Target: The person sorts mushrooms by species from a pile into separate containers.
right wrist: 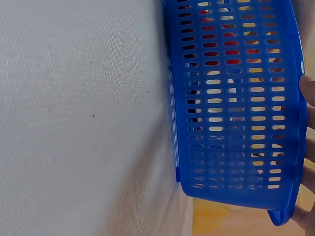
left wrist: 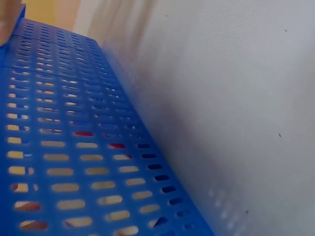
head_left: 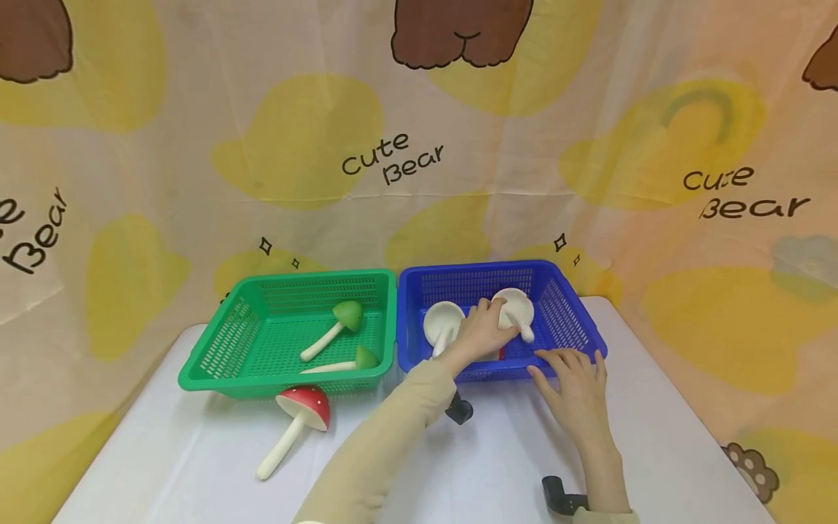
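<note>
My left hand (head_left: 483,331) reaches into the blue basket (head_left: 409,356), fingers bent at a white-undersided toy mushroom (head_left: 516,309). Its thumb lies near that mushroom's stem; the palm hides whether it grips anything. Just left of the hand is another upturned white toy mushroom (head_left: 444,320), and a small red patch (head_left: 502,354) shows below. My right hand (head_left: 576,393) rests with spread fingers on the basket's front rim at the right. In the right wrist view, fingertips (right wrist: 307,147) touch the rim. Through the slots in the left wrist view, red and white bits show.
To the left, a green basket (head_left: 196,378) holds two green-capped toy mushrooms (head_left: 349,316). A red toy mushroom with white dots (head_left: 308,406) lies on the white tablecloth (head_left: 216,466) before it. A printed cloth (head_left: 294,145) hangs behind. Black wrist mounts (head_left: 460,409) show below the hands.
</note>
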`<state>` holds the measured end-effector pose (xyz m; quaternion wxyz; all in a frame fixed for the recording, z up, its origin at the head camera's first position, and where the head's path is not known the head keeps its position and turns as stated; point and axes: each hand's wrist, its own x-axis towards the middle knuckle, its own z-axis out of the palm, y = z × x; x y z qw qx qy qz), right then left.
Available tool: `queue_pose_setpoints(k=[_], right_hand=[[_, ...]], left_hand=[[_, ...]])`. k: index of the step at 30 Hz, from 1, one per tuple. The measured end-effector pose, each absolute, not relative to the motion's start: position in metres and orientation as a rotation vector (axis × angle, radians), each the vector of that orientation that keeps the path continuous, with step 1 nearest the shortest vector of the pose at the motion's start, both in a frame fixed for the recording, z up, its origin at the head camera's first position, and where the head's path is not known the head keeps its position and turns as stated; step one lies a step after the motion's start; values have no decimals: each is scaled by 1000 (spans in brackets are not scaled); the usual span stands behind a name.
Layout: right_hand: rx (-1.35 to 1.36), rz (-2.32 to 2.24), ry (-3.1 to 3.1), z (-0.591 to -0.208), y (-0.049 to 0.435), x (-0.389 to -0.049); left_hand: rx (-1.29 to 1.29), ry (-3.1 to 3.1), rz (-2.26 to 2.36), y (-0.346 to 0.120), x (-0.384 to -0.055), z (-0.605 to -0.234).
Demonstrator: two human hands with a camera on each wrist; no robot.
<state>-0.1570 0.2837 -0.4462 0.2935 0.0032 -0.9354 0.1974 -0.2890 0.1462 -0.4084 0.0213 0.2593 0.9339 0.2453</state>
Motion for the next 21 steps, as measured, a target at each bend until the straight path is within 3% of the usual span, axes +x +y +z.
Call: queue_pose_setpoints(k=[21], right_hand=[[13, 520, -2489, -443, 282, -156]], left_hand=[[1022, 3106, 741, 84, -234, -385]])
